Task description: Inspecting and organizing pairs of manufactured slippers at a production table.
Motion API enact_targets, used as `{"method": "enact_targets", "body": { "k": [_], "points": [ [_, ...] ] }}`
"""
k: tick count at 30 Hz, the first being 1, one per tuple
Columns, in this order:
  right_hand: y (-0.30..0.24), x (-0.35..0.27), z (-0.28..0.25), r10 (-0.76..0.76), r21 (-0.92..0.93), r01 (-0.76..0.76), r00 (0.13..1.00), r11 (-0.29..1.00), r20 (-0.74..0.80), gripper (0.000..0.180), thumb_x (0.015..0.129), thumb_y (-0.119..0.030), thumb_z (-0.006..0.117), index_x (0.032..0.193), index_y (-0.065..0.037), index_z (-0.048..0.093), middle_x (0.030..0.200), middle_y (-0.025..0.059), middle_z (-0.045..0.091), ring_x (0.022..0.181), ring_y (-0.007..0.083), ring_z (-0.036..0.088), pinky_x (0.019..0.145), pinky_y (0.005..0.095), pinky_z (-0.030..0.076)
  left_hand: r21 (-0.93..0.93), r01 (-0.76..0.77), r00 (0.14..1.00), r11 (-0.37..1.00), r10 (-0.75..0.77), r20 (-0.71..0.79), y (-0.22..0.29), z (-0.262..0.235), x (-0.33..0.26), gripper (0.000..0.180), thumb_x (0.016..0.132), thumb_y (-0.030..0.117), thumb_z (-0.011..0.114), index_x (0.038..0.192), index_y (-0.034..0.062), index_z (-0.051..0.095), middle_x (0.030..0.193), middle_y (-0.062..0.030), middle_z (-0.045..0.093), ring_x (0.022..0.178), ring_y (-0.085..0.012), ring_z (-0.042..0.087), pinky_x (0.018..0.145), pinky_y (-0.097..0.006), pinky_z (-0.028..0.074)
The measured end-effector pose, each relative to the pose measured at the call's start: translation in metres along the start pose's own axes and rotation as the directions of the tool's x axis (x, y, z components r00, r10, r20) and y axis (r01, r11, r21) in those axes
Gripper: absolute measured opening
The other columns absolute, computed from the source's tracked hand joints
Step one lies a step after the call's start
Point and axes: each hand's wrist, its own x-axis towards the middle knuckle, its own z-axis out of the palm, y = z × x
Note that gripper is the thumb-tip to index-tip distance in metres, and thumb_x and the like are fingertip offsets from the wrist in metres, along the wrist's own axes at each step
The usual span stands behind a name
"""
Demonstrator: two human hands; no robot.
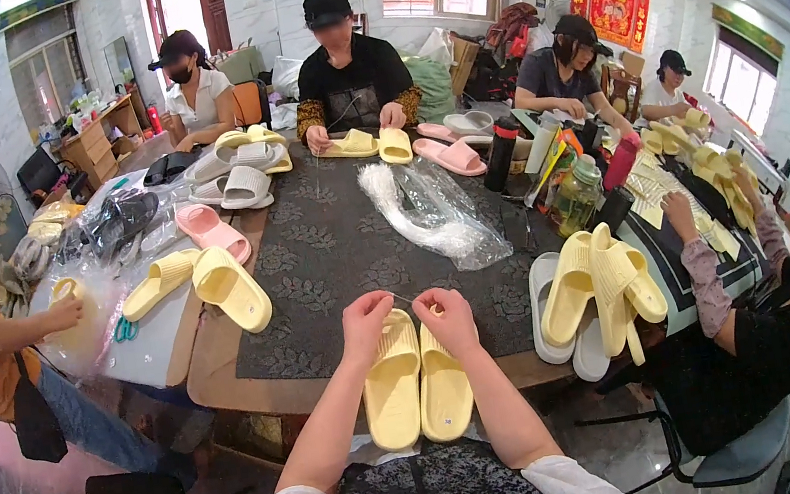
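A pair of pale yellow slide slippers, the left slipper (pixel 394 401) and the right slipper (pixel 446 403), lies side by side at the near table edge, toes pointing away from me. Above their straps my left hand (pixel 367 326) and my right hand (pixel 449 320) are both pinched closed. Between the fingertips runs a thin pale strand (pixel 401 299), held at both ends. Whether it passes through the straps is hidden by my hands. Farther off lies a bundle of white strands (pixel 410 206), partly inside a clear plastic bag (pixel 466 235).
Other yellow slippers (pixel 231 290) lie left; yellow and white slippers (pixel 570 288) are stacked right. A dark patterned cloth (pixel 291 262) covers the table. A glass jar (pixel 576 193) and a black bottle (pixel 501 156) stand right of the bag. Several people work around the tables.
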Motion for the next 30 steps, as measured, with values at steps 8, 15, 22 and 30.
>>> {"method": "enact_targets", "body": {
  "k": [8,15,22,30],
  "points": [
    [-0.001,0.0013,-0.001,-0.021,0.003,0.021,0.999,1.0,0.041,0.013,0.079,-0.018,0.071,0.085,-0.006,0.07,0.077,0.0033,0.066,0.073,0.0163,0.056,0.067,0.0299,0.046,0.093,0.004,0.997,0.996,-0.012,0.077,0.0032,0.0013,-0.0006,0.016,0.086,0.014,0.067,0.094,0.0001,0.069,0.081,0.003,0.064,0.073,-0.0043,0.056,0.066,-0.021,0.046],
    [-0.0033,0.0,0.0008,-0.011,0.046,0.007,0.995,0.999,0.098,0.011,0.081,-0.016,0.069,0.086,-0.005,0.067,0.076,0.0036,0.064,0.074,0.0176,0.056,0.07,0.0305,0.047,0.113,0.007,0.993,0.994,-0.02,0.116,-0.0045,-0.0015,0.0011,0.019,0.084,0.015,0.068,0.094,-0.0006,0.071,0.081,-0.0008,0.068,0.073,-0.0053,0.059,0.065,-0.023,0.047],
    [-0.0008,0.0006,0.0026,0.03,0.075,-0.04,0.991,0.996,0.13,0.011,0.08,-0.015,0.067,0.085,-0.005,0.065,0.075,0.0046,0.062,0.074,0.0189,0.056,0.071,0.0321,0.047,0.142,-0.012,0.989,0.99,-0.009,0.147,-0.0016,-0.0003,-0.0007,0.018,0.083,0.014,0.068,0.093,-0.0009,0.071,0.08,-0.001,0.069,0.073,-0.0061,0.059,0.066,-0.023,0.047],
    [0.0051,0.0007,0.0035,0.018,0.067,-0.028,0.99,0.997,0.142,0.012,0.079,-0.016,0.067,0.084,-0.005,0.065,0.074,0.0058,0.063,0.073,0.0198,0.058,0.069,0.0329,0.047,0.168,-0.008,0.986,0.986,-0.019,0.163,-0.0033,-0.0003,-0.0001,0.02,0.083,0.015,0.068,0.094,-0.0008,0.072,0.08,-0.0016,0.069,0.071,-0.0062,0.059,0.064,-0.024,0.048]
  ]
}}
